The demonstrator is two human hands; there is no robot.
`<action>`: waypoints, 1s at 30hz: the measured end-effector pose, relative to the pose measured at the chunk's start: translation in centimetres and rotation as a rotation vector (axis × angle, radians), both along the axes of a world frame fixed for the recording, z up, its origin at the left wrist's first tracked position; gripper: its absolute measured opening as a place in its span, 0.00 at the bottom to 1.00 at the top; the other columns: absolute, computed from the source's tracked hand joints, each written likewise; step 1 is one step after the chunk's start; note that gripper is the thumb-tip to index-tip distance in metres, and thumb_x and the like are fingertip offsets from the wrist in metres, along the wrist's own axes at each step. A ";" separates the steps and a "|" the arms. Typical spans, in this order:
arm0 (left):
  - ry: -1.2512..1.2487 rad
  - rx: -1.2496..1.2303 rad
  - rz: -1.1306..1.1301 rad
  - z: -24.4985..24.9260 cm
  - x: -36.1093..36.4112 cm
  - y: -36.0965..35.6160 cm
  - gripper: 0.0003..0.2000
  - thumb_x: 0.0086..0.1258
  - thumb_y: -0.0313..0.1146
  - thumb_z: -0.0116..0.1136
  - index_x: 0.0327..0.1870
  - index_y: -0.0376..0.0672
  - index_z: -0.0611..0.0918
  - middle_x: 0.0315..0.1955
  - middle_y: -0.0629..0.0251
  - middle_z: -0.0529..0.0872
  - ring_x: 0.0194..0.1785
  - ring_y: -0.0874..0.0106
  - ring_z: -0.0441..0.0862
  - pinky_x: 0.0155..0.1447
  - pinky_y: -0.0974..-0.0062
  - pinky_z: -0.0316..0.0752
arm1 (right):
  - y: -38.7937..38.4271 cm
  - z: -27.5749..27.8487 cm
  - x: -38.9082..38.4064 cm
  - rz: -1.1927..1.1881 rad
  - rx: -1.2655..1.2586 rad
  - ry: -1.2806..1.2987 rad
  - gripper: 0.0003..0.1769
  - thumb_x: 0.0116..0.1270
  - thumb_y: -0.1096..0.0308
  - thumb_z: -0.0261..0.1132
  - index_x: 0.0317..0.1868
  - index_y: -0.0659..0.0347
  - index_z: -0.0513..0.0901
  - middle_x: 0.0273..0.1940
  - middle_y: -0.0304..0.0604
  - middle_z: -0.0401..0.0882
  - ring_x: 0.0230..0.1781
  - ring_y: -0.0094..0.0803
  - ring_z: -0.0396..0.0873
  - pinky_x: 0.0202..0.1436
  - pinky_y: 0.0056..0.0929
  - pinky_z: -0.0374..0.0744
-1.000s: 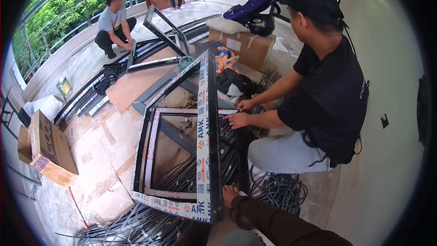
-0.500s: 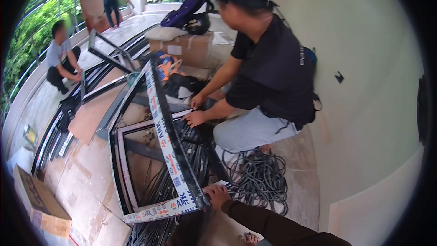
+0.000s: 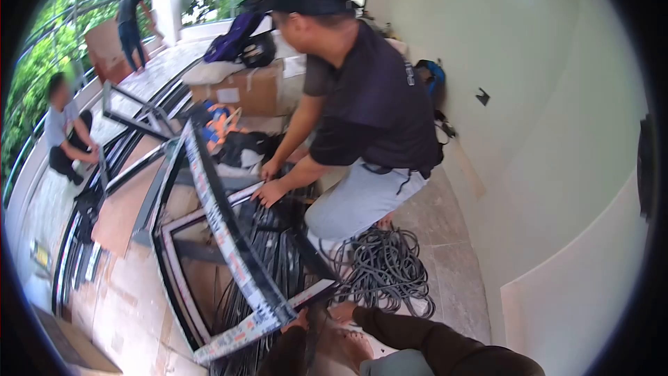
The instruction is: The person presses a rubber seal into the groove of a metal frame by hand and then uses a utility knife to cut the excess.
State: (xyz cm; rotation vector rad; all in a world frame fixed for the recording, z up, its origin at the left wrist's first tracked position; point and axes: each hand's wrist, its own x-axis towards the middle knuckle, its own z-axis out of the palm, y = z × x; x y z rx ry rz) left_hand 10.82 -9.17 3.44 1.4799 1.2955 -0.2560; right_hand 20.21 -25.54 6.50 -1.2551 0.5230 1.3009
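Note:
A black metal frame with printed white tape stands tilted in front of me, over a second, pinkish-taped frame. At its near lower corner my left hand is closed on the frame, its fingers partly hidden. Just right of that corner, my right hand is off the tilted frame, with its fingers loosely apart and slightly blurred. A kneeling co-worker in a black cap and dark shirt has both hands on the far part of the second frame. Dark metal strips lie under the frames.
Coiled grey cable lies by the co-worker's knees. A cardboard box with bags stands behind. Two more people are at the left, one crouching, one bending. Another box sits lower left. The wall is right.
The view has shifted right, so the scene sits further left. My left hand has come into view at the frame's corner. My right hand has come off the frame.

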 end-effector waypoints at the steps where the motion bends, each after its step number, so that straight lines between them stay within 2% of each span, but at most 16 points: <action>1: -0.012 -0.038 0.032 0.9 0.3 -0.1 0.21 0.56 0.45 0.75 0.23 0.33 0.82 0.17 0.60 0.84 0.17 0.70 0.82 0.22 0.72 0.77 | -0.1 -1.3 -0.2 -0.028 0.007 0.048 0.18 0.80 0.54 0.50 0.57 0.60 0.72 0.37 0.44 0.65 0.35 0.36 0.65 0.44 0.40 0.74; 4: -0.021 -0.049 0.082 1.8 0.5 -0.6 0.20 0.55 0.44 0.75 0.22 0.34 0.82 0.16 0.59 0.83 0.16 0.69 0.82 0.21 0.71 0.77 | 0.1 -2.9 -0.7 -0.179 0.150 0.210 0.17 0.80 0.55 0.52 0.50 0.61 0.76 0.29 0.43 0.69 0.27 0.33 0.65 0.35 0.36 0.75; 7: 0.016 -0.065 0.102 1.3 1.0 -0.4 0.20 0.55 0.44 0.75 0.20 0.33 0.82 0.16 0.59 0.83 0.16 0.69 0.82 0.21 0.72 0.77 | -0.7 -11.9 1.0 -0.092 0.565 0.377 0.15 0.79 0.56 0.54 0.44 0.60 0.75 0.28 0.42 0.67 0.25 0.32 0.62 0.35 0.37 0.73; 10: -0.021 -0.012 0.111 -1.3 0.6 -0.2 0.20 0.55 0.44 0.75 0.19 0.33 0.82 0.15 0.59 0.83 0.16 0.69 0.82 0.22 0.72 0.78 | 2.5 -5.4 -0.5 -0.329 0.063 0.133 0.14 0.79 0.57 0.55 0.40 0.59 0.73 0.26 0.41 0.64 0.23 0.31 0.59 0.36 0.37 0.72; 13: 0.004 0.083 0.075 -2.4 0.4 -0.5 0.20 0.55 0.43 0.75 0.18 0.33 0.82 0.15 0.60 0.83 0.16 0.69 0.81 0.21 0.72 0.78 | 1.8 -13.2 -0.3 -0.310 0.261 0.150 0.13 0.79 0.58 0.56 0.43 0.61 0.74 0.25 0.41 0.64 0.24 0.31 0.60 0.38 0.38 0.73; 16: -0.070 0.077 0.108 -3.3 0.5 -0.9 0.20 0.54 0.42 0.75 0.18 0.32 0.81 0.15 0.59 0.82 0.15 0.69 0.81 0.20 0.73 0.76 | 2.3 -13.1 -1.0 -0.422 0.163 0.066 0.15 0.78 0.61 0.57 0.53 0.64 0.75 0.26 0.42 0.65 0.25 0.30 0.62 0.41 0.40 0.74; 18: -0.111 0.011 0.146 -3.0 0.1 -1.0 0.21 0.54 0.41 0.76 0.18 0.30 0.81 0.15 0.58 0.83 0.15 0.69 0.80 0.20 0.73 0.76 | 2.1 -8.2 -0.2 -0.282 0.086 -0.007 0.24 0.77 0.61 0.58 0.69 0.58 0.64 0.32 0.42 0.70 0.27 0.29 0.66 0.43 0.41 0.76; 19: -0.084 0.005 0.164 -3.2 -0.1 -1.1 0.19 0.55 0.40 0.75 0.20 0.32 0.82 0.16 0.59 0.82 0.15 0.69 0.80 0.20 0.73 0.75 | 2.1 -6.6 0.1 -0.210 0.050 -0.042 0.32 0.77 0.61 0.58 0.76 0.55 0.59 0.35 0.42 0.72 0.28 0.29 0.68 0.44 0.42 0.77; 22: -0.073 -0.017 0.170 -5.2 0.1 -1.2 0.17 0.55 0.43 0.72 0.37 0.44 0.79 0.19 0.59 0.83 0.17 0.65 0.80 0.20 0.68 0.73 | 3.5 -17.9 -1.5 -0.310 0.033 -0.184 0.16 0.73 0.57 0.61 0.52 0.60 0.80 0.41 0.46 0.85 0.35 0.35 0.85 0.38 0.37 0.86; 23: -0.158 0.054 0.006 -7.5 0.0 -0.6 0.23 0.55 0.48 0.70 0.49 0.54 0.74 0.22 0.57 0.84 0.18 0.61 0.80 0.21 0.64 0.73 | 3.4 -15.7 -1.3 -0.330 0.038 -0.234 0.13 0.71 0.60 0.64 0.46 0.61 0.81 0.35 0.45 0.84 0.29 0.34 0.83 0.32 0.35 0.85; 24: -0.180 0.622 -0.592 -10.4 -0.9 0.2 0.31 0.55 0.52 0.68 0.61 0.64 0.69 0.25 0.55 0.85 0.19 0.57 0.81 0.22 0.60 0.73 | 3.0 -13.9 -1.1 -0.344 0.041 -0.258 0.10 0.68 0.63 0.68 0.40 0.62 0.82 0.29 0.44 0.83 0.24 0.32 0.82 0.26 0.34 0.84; 25: -0.187 0.906 -0.815 -12.4 -1.8 0.2 0.40 0.55 0.56 0.66 0.72 0.74 0.64 0.28 0.53 0.86 0.20 0.52 0.81 0.24 0.56 0.73 | 2.7 -10.0 -0.8 -0.322 0.008 -0.358 0.12 0.68 0.61 0.68 0.34 0.62 0.82 0.29 0.42 0.83 0.25 0.31 0.82 0.25 0.33 0.82; 26: -0.226 0.441 -0.584 -11.0 -1.1 -0.5 0.32 0.57 0.53 0.67 0.64 0.61 0.71 0.27 0.55 0.86 0.20 0.58 0.81 0.23 0.60 0.74 | 2.3 -9.1 -0.4 -0.234 -0.028 -0.409 0.11 0.68 0.61 0.67 0.35 0.62 0.82 0.28 0.41 0.82 0.23 0.31 0.81 0.23 0.33 0.80; 28: -0.294 -0.329 0.351 -9.6 -0.2 -1.7 0.24 0.63 0.48 0.68 0.48 0.34 0.84 0.25 0.59 0.86 0.19 0.69 0.80 0.21 0.69 0.74 | 2.3 -9.8 -1.3 -0.301 0.011 -0.360 0.10 0.70 0.62 0.65 0.35 0.60 0.81 0.28 0.41 0.82 0.23 0.29 0.80 0.25 0.30 0.78; 29: -0.242 -0.335 0.368 -5.9 0.6 -2.6 0.20 0.66 0.47 0.66 0.33 0.33 0.85 0.26 0.59 0.86 0.20 0.72 0.81 0.21 0.74 0.74 | 2.8 -9.9 -1.1 -0.398 0.043 -0.186 0.09 0.69 0.63 0.67 0.39 0.60 0.79 0.31 0.40 0.83 0.24 0.27 0.80 0.28 0.28 0.80; 30: -0.254 -0.320 0.377 -5.6 1.2 -2.9 0.18 0.67 0.45 0.64 0.37 0.34 0.84 0.28 0.57 0.87 0.20 0.72 0.81 0.21 0.75 0.74 | 2.4 -10.5 -0.7 -0.376 0.103 -0.126 0.10 0.68 0.64 0.68 0.43 0.59 0.78 0.35 0.40 0.83 0.25 0.25 0.81 0.30 0.27 0.81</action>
